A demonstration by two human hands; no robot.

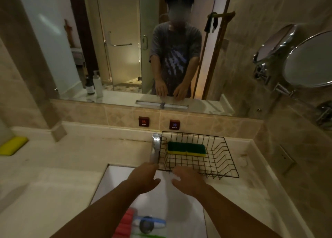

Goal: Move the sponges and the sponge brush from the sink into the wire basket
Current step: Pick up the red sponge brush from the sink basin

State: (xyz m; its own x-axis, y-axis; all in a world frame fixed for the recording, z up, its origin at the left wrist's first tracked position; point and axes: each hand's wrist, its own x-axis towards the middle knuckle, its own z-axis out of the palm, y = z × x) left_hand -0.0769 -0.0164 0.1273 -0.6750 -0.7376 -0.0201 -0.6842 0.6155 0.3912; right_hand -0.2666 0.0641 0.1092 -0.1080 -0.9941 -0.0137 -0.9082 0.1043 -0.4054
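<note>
Both hands, left hand [143, 178] and right hand [186, 179], hover with released grip over the sink [115, 176]; the pink sponge [125, 221] and sponge brush [149, 223] lie at six o'clock, nearer the left, long axes roughly crossing, wire basket [224, 166] at one o'clock.

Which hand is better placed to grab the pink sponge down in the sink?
Left, probably. The pink sponge lies in the sink beside the left forearm; the right hand hovers nearer the wire basket.
</note>
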